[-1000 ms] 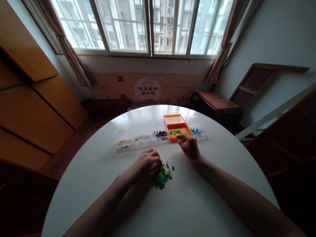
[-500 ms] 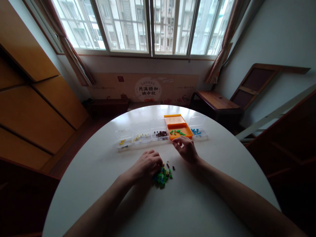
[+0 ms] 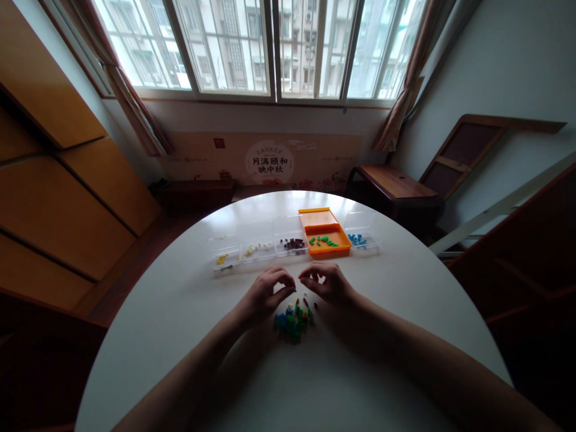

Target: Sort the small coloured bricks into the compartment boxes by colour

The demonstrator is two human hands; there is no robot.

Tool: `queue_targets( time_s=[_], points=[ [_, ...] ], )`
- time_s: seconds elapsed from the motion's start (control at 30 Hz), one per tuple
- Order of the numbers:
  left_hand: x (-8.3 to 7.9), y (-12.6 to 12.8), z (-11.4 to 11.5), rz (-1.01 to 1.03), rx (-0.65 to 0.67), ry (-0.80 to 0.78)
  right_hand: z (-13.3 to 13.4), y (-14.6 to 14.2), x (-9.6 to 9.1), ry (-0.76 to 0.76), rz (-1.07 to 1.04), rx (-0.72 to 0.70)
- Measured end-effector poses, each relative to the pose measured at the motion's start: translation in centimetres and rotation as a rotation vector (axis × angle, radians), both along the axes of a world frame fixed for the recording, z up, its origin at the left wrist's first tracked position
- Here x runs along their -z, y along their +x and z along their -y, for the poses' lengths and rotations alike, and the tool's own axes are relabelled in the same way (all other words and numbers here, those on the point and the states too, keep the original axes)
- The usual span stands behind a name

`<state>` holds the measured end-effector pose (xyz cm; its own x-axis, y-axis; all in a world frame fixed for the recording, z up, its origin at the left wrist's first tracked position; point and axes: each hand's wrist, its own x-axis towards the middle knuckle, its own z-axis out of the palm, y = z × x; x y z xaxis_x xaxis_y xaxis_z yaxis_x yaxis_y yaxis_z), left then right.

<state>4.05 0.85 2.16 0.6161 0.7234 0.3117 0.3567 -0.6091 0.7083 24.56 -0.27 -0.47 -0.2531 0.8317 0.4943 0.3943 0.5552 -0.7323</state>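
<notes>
My left hand hovers just above the pile of small toy bricks, thumb and forefinger pinched together. A tiny dark speck shows at those fingertips, too small to name. Close by on the right, my right hand also has thumb and finger closed in a pinch; whatever may be between them is hidden. Both sets of fingertips nearly meet but stay apart. Green, blue, yellow and brown pieces make up the pile, with a few loose brown ones at its upper right edge.
Behind my hands stands an open orange box with green bricks. Clear boxes beside it hold brown bricks, pale pieces, yellow bricks and, at the right, blue bricks. All rest on a round white table.
My left hand has lifted from the pile, uncovering its blue bricks. My right hand has moved left and nearer to me, away from the orange box, towards the left fingertips.
</notes>
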Motion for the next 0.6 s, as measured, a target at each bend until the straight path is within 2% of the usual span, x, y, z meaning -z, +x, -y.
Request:
queue_targets(
  time_s=[0.1, 0.27, 0.6],
  points=[
    [-0.18, 0.14, 0.19, 0.066, -0.053, 0.046, 0.54, -0.5, -0.46, -0.117, -0.035, -0.095],
    [-0.3, 0.23, 0.4, 0.077, -0.09, 0.17, 0.88, -0.75, -0.9, -0.236, -0.097, -0.163],
    [-0.06, 0.13, 0.1, 0.122, -0.075, 0.228, 0.6, -0.5, -0.64, -0.146, -0.089, -0.147]
  ],
)
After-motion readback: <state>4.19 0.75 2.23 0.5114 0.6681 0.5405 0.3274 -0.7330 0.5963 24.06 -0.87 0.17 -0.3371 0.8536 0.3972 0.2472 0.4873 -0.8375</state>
